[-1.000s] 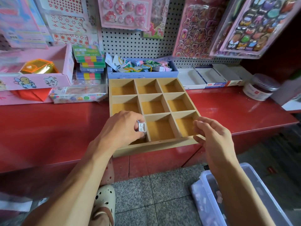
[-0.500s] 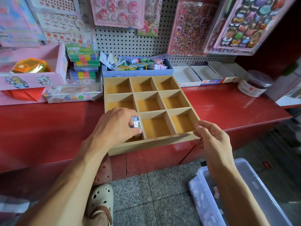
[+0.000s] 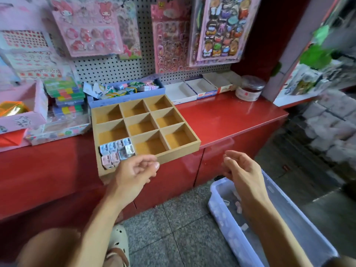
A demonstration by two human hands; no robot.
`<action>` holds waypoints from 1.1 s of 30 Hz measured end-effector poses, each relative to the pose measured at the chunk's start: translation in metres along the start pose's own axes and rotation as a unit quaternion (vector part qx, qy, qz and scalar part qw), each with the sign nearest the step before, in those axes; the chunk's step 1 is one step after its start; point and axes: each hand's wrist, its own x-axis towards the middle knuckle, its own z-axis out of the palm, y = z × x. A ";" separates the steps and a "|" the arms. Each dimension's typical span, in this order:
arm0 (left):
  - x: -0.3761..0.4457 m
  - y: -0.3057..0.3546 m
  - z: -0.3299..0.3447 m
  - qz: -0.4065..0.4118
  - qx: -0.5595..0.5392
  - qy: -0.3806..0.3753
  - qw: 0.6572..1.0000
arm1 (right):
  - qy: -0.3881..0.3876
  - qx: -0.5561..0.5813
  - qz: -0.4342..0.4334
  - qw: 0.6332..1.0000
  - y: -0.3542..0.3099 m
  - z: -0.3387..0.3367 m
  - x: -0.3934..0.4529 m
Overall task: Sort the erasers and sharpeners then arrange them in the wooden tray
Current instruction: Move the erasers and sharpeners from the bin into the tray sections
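1. Wooden tray [image 3: 179,153], nine compartments in a three-by-three grid, sits on the red tabletop [image 3: 227,116], its near edge overhanging the tabletop front.
2. Near-left compartment holds small wrapped blocks [image 3: 117,151], packed side by side in two rows; blue-grey ones behind, pink ones in front. Too blurred to tell erasers from sharpeners.
3. Other eight compartments show bare wood floor.
4. Left hand [image 3: 134,174] hovers just in front of the tray's near edge, apart from the blocks; grip loose, fingers lightly curled with nothing in them.
5. Right hand [image 3: 242,172] is raised above the clear plastic bin [image 3: 289,205] on the floor, right of the tray; fingers relaxed and apart, holding nothing.
6. Bin holds scattered small pale pieces [image 3: 244,226], blurred.
7. Behind the tray: blue box [image 3: 127,97] of mixed small items, touching the tray's far edge.
8. Left of tray: stacked colourful packs [image 3: 65,93], pink box [image 3: 25,112].
9. Right along the wall: white cartons [image 3: 194,89], a clear jar [image 3: 249,87].
10. Pegboard [image 3: 115,68] above carries sticker sheets [image 3: 217,29].
11. A cream perforated clog [image 3: 119,239] on the grey floor below.
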 end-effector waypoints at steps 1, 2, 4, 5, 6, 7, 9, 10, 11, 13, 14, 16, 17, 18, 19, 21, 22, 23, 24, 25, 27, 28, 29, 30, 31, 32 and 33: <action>-0.009 -0.001 0.011 -0.014 -0.007 -0.003 1.000 | 0.009 -0.002 0.002 1.000 0.003 -0.013 -0.005; -0.019 -0.001 0.022 -0.027 -0.010 -0.008 1.000 | 0.014 -0.004 0.005 1.000 0.007 -0.026 -0.010; -0.035 -0.006 0.044 -0.050 -0.007 -0.023 0.998 | 0.024 0.008 0.027 0.999 0.015 -0.051 -0.020; -0.042 -0.008 0.054 -0.059 0.002 -0.037 0.998 | 0.029 0.018 0.039 0.999 0.020 -0.063 -0.026; -0.048 -0.009 0.065 -0.065 0.015 -0.056 0.996 | 0.032 0.027 0.049 0.998 0.024 -0.074 -0.032; -0.053 -0.010 0.075 -0.068 0.031 -0.077 0.994 | 0.040 0.034 0.056 0.997 0.029 -0.085 -0.037; -0.063 -0.010 0.096 -0.064 0.053 -0.111 0.990 | 0.058 0.033 0.062 0.996 0.037 -0.108 -0.048; -0.068 -0.008 0.108 -0.061 0.059 -0.123 0.989 | 0.066 0.029 0.064 0.995 0.041 -0.119 -0.054; -0.071 -0.007 0.119 -0.058 0.067 -0.133 0.987 | 0.075 0.028 0.068 0.994 0.046 -0.129 -0.058; -0.077 -0.005 0.142 -0.046 0.087 -0.155 0.983 | 0.091 0.016 0.075 0.993 0.059 -0.147 -0.068; -0.078 -0.006 0.154 -0.041 0.100 -0.165 0.980 | 0.094 0.007 0.081 0.992 0.068 -0.154 -0.070; -0.077 -0.012 0.177 -0.034 0.123 -0.182 0.975 | 0.097 -0.014 0.091 0.991 0.089 -0.164 -0.073; -0.075 -0.016 0.188 -0.031 0.137 -0.189 0.972 | 0.101 -0.023 0.102 0.989 0.101 -0.166 -0.072; -0.071 -0.022 0.199 -0.024 0.157 -0.193 0.968 | 0.102 -0.030 0.116 0.987 0.113 -0.168 -0.071; -0.067 -0.028 0.211 -0.013 0.182 -0.200 0.963 | 0.102 -0.036 0.131 0.985 0.124 -0.169 -0.069; -0.054 -0.041 0.234 0.004 0.226 -0.225 0.948 | 0.101 -0.053 0.157 0.981 0.147 -0.167 -0.062; -0.046 -0.048 0.245 0.009 0.243 -0.239 0.940 | 0.099 -0.062 0.168 0.979 0.158 -0.166 -0.057; -0.038 -0.055 0.256 0.013 0.262 -0.255 0.931 | 0.097 -0.069 0.180 0.976 0.168 -0.164 -0.052; -0.029 -0.063 0.266 0.019 0.279 -0.269 0.921 | 0.091 -0.078 0.189 0.975 0.179 -0.162 -0.045; -0.020 -0.071 0.275 0.023 0.298 -0.284 0.911 | 0.082 -0.089 0.196 0.973 0.190 -0.160 -0.039; 0.002 -0.090 0.292 0.036 0.330 -0.301 0.894 | 0.058 -0.108 0.215 0.969 0.214 -0.157 -0.021; 0.014 -0.100 0.301 0.044 0.344 -0.306 0.886 | 0.044 -0.116 0.227 0.966 0.227 -0.156 -0.011; 0.026 -0.110 0.308 0.053 0.359 -0.313 0.878 | 0.028 -0.128 0.241 0.962 0.243 -0.155 0.000; 0.038 -0.121 0.316 0.063 0.375 -0.323 0.867 | 0.009 -0.145 0.252 0.957 0.260 -0.153 0.011; 0.048 -0.131 0.322 0.073 0.391 -0.332 0.856 | -0.015 -0.166 0.260 0.951 0.278 -0.150 0.022; 0.057 -0.141 0.328 0.085 0.407 -0.338 0.844 | -0.045 -0.189 0.261 0.946 0.297 -0.146 0.032; 0.066 -0.152 0.333 0.100 0.426 -0.340 0.832 | -0.076 -0.216 0.258 0.939 0.316 -0.141 0.042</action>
